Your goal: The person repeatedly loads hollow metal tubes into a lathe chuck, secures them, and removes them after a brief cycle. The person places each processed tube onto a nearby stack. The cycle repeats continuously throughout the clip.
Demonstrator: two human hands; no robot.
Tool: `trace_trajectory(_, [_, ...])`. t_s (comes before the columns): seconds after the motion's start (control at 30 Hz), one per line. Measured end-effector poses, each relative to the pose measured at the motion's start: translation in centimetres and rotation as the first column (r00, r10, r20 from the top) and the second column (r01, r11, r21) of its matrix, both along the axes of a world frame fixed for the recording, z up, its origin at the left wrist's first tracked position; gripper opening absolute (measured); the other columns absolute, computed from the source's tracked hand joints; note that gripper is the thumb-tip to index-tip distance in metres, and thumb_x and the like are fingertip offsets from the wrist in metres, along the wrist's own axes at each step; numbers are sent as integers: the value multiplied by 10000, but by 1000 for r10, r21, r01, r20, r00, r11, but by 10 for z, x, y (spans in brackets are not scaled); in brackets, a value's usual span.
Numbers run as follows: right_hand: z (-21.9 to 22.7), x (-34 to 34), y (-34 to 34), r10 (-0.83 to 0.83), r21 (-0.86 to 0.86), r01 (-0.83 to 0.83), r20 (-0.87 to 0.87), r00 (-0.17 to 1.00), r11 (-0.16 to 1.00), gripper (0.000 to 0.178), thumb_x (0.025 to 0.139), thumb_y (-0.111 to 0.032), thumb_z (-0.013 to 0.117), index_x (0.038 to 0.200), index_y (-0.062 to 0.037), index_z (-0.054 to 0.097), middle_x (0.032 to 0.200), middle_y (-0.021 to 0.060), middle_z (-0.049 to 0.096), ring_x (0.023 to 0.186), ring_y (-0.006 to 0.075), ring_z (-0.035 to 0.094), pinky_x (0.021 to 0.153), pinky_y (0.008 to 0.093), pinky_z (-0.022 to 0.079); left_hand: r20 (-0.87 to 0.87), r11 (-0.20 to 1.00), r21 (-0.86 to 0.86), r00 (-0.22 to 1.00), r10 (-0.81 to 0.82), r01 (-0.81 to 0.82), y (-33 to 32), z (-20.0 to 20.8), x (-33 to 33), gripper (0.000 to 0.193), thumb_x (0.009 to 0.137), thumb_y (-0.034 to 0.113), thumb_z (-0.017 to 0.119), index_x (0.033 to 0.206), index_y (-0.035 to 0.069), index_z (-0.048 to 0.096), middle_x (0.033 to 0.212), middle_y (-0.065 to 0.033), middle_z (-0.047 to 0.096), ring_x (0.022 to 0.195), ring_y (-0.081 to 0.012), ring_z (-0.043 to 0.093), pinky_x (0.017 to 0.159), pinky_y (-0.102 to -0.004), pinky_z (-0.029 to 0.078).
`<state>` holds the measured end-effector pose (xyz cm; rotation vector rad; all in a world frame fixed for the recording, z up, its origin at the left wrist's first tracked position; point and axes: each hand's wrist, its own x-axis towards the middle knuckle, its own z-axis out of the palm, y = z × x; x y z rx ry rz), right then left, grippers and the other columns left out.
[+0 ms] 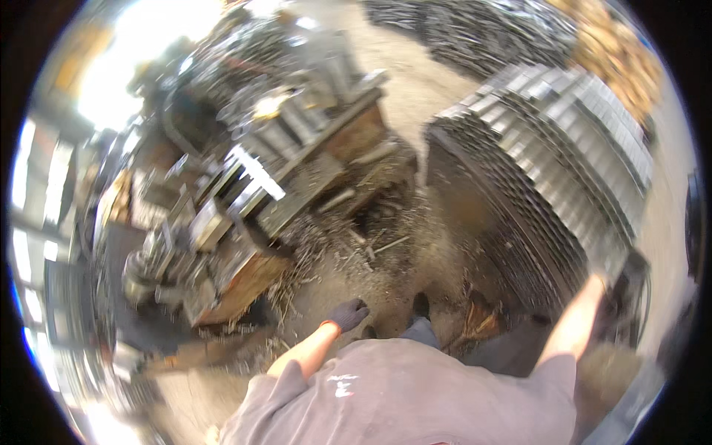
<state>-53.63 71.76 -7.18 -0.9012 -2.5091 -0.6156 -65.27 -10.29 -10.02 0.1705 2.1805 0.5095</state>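
head view: i am looking straight down over a grey shirt at a workshop floor, the picture blurred by motion.
left hand: my left hand [347, 314] wears a dark glove and hangs loose above the floor, fingers curled a little, holding nothing that i can see.
right hand: my right hand [604, 276] reaches out to the right and meets the lower near corner of the stack of metal strips [549, 141]; the hand itself is washed out against the metal, so i cannot tell whether it grips or only touches.
stack: it stands to my right, its layered edges running away from me up and to the right; my right hand is at it, my left well apart from it.
machine: a cluttered metal machine [245, 200] sits to my left front.
floor: metal shavings [348, 252] lie scattered between machine and stack, just ahead of my shoe [421, 304].
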Motion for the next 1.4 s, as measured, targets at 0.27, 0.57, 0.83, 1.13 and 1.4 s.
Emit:
trace_trajectory(0.27, [11, 31, -155, -30, -549, -614, -758, 651, 567, 477, 1132, -284, 430, 1441, 29, 616, 1323, 248, 710, 1123, 279, 740, 916, 365, 615, -5, 976, 104, 981, 193, -191, -5, 24, 6, 534, 1020, 494, 572, 1367, 103, 680, 1370, -182, 704, 1280, -378, 657, 1090, -454, 496])
trace_trajectory(0.57, [72, -101, -574, 782, -784, -619, -407, 472, -35, 177, 830, -234, 871, 859, -81, 785, 686, 130, 680, 594, 281, 680, 603, 357, 568, -312, 868, 405, 849, 426, -287, -68, 78, 36, 497, 982, 404, 681, 1392, 124, 667, 1392, -225, 674, 1296, -382, 648, 1096, -455, 499])
trace_trajectory(0.83, [168, -156, -883, 933, -798, -501, -203, -298, -334, 415, 941, -269, 721, 1352, -223, 682, 878, 136, 761, 689, 362, 737, 629, 434, 605, -190, 780, 438, 803, 565, -446, -273, 179, 57, 409, 915, 325, 786, 1260, 126, 693, 1191, -161, 757, 1106, -355, 732, 937, -432, 580])
trace_trajectory(1.13, [230, -240, -1067, 831, -525, -653, -235, -504, -545, 739, 941, -179, 739, 1603, -57, 435, 782, 139, 730, 578, 293, 711, 525, 391, 578, -444, 478, 587, 233, 865, -653, -438, 182, 5, 469, 851, 292, 891, 1220, 100, 675, 1052, -102, 780, 1023, -275, 755, 883, -418, 601])
trace_trajectory(1.4, [199, -298, -1116, 710, -379, -623, -153, -687, -684, 796, 944, -152, 655, 1653, -31, 313, 677, 100, 666, 495, 271, 651, 433, 417, 514, -495, 560, 588, 287, 820, -584, -456, 176, -43, 505, 924, 285, 799, 1367, 118, 625, 1259, -147, 743, 1207, -341, 705, 999, -442, 565])
